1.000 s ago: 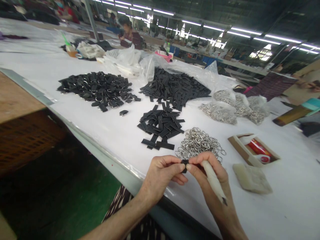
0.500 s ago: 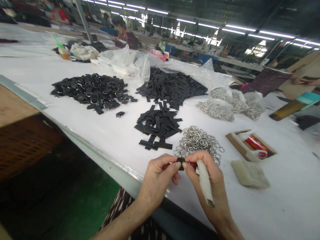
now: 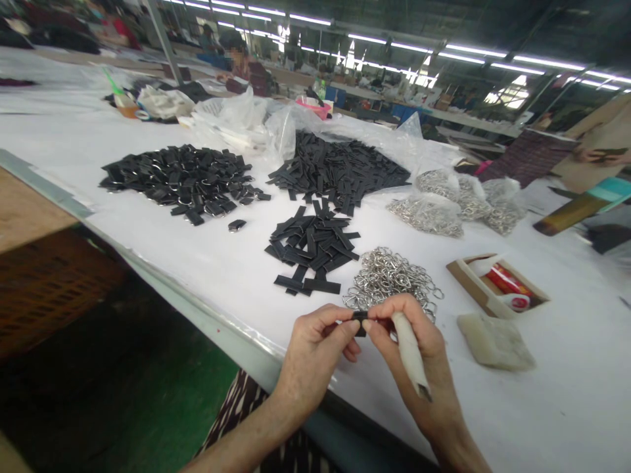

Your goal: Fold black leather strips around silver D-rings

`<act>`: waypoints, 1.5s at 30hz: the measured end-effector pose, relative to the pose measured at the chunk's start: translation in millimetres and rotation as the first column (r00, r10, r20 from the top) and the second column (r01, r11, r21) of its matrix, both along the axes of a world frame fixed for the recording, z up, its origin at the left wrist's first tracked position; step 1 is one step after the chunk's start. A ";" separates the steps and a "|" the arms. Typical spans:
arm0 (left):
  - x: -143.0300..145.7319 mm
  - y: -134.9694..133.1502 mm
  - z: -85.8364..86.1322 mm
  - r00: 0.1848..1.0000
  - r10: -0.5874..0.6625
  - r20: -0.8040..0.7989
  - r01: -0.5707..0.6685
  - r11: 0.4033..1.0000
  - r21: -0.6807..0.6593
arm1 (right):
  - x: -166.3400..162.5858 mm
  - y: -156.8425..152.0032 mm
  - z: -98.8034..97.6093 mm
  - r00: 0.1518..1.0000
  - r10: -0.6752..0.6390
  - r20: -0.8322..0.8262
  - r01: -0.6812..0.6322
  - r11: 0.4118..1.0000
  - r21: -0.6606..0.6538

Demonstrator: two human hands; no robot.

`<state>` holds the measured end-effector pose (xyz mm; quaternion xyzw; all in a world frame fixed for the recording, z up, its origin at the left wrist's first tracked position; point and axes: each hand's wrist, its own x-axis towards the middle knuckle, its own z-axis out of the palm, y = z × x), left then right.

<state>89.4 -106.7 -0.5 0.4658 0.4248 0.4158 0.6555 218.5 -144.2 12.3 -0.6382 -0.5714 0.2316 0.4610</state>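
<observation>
Between them, my left hand (image 3: 320, 341) and my right hand (image 3: 419, 348) pinch a small black strip (image 3: 361, 325), thumbs and forefingers at its two ends. Whether a metal ring sits in the strip is hidden by my fingers. A whitish wrapped stick (image 3: 411, 355) with a dark tip lies across my right palm, tucked under the fingers. Just beyond my hands is a heap of silver metal rings (image 3: 394, 276). To its left lies a small pile of loose black strips (image 3: 313, 243). One black piece folded round a ring (image 3: 237, 225) lies apart, near a heap of similar pieces (image 3: 182, 177).
A larger pile of black strips (image 3: 340, 164) lies farther back by clear plastic sheeting (image 3: 236, 118). Plastic bags of rings (image 3: 426, 213) stand at right. Nearer are a cardboard box (image 3: 473, 282) with a red tube and a yellowish block (image 3: 495, 341). Other people work behind.
The wrapped stick in my right hand has shifted slightly right and down, and that hand has turned a little. Both hands still pinch the black strip.
</observation>
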 end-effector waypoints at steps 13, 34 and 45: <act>-0.8 0.8 5.7 0.998 -0.051 -0.044 0.049 0.998 -0.035 | -1.7 1.2 -1.8 1.000 -0.002 -0.013 0.002 1.000 -0.005; 3.5 2.2 -8.9 0.977 -0.069 0.203 0.112 0.972 -0.207 | -5.7 0.8 -3.7 0.997 -0.066 0.031 0.066 0.998 -0.006; 6.1 1.2 -9.7 0.965 0.011 0.263 0.069 0.954 -0.291 | -8.0 0.7 -2.1 0.998 -0.055 -0.012 0.054 0.998 -0.032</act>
